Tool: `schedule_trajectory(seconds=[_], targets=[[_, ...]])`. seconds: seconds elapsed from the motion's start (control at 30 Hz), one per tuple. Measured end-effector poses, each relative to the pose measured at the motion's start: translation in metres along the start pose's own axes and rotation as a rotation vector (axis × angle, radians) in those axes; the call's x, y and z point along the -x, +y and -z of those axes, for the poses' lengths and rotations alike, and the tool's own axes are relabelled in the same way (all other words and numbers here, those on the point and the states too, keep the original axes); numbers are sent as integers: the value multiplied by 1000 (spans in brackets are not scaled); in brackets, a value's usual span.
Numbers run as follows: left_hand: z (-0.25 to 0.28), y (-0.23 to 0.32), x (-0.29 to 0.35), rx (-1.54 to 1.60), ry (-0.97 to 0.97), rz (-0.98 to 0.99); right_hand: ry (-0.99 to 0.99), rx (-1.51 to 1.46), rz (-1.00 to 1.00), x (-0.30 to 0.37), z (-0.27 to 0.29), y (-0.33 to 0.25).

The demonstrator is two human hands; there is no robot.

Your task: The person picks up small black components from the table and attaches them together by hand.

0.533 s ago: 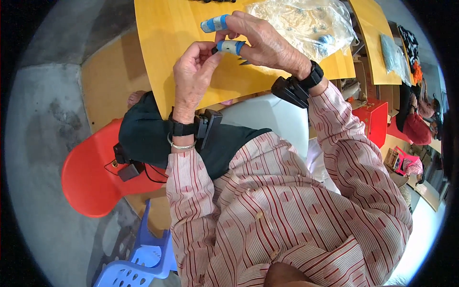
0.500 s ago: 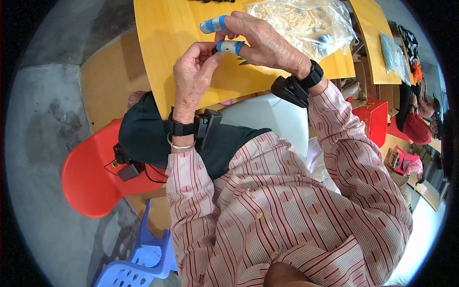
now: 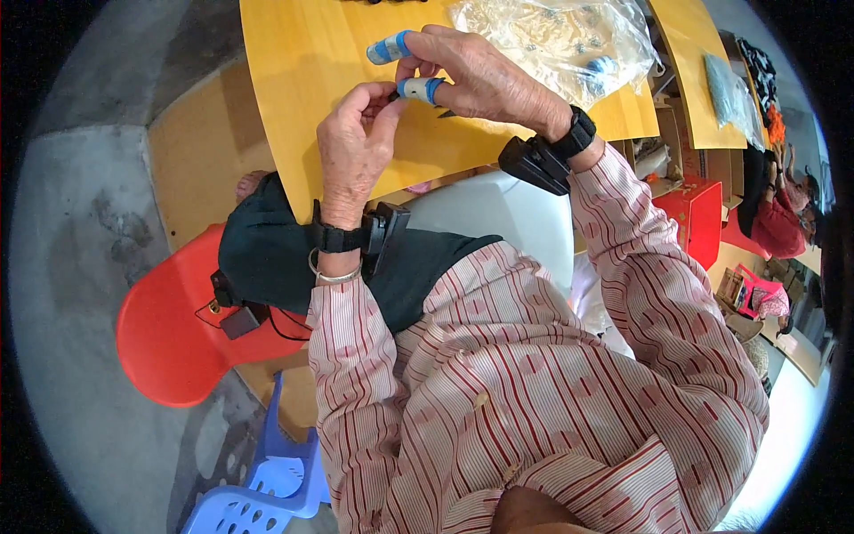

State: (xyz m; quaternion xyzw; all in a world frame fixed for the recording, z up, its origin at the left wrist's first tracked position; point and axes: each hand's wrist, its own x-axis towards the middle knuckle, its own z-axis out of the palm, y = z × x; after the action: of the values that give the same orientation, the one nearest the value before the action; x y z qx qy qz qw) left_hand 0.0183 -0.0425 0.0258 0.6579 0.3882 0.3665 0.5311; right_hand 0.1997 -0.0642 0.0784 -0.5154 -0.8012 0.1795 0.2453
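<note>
Over the yellow table (image 3: 311,107), my left hand (image 3: 353,147) pinches a small dark piece (image 3: 394,95) between thumb and forefinger; its kind is too small to tell. My right hand (image 3: 498,76) reaches in from the right. Its thumb and forefinger wear blue and white tape wraps (image 3: 418,89). The taped thumb meets the dark piece, while the forefinger points left, apart from the thumb. The other right fingers are curled and partly hidden. A dark pointed tip (image 3: 447,113) sticks out below the right hand; the rest of that thing is hidden.
A clear plastic bag (image 3: 569,44) with small items lies beyond my right hand. Dark items (image 3: 396,1) sit at the table's far edge. A red chair (image 3: 169,320) and a blue plastic chair (image 3: 267,494) stand at left. Another person (image 3: 783,218) is at far right.
Both hands have shifted slightly left together, still meeting at the dark piece. At the far right, the other person has changed posture.
</note>
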Motion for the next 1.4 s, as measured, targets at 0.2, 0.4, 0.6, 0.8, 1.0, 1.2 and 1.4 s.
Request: schedule_trajectory(seconds=[0.2,0.4,0.6,0.8,1.0,1.2,1.4], targets=[[-2,3,-1,6,1,-6,21,-8,51,0,3,1],[-1,4,0,-56,8,-15,-15,49,56,0,2,6],[-1,8,1,-39,22,9,23,3,33,-2,-1,3],[-3,6,0,156,14,43,22,-74,-26,-1,-1,1],[1,7,0,176,-35,77,54,-82,9,2,-3,3],[6,8,0,353,-36,170,102,-113,29,7,1,-2],[11,4,-1,450,-33,199,53,110,37,15,-2,6]])
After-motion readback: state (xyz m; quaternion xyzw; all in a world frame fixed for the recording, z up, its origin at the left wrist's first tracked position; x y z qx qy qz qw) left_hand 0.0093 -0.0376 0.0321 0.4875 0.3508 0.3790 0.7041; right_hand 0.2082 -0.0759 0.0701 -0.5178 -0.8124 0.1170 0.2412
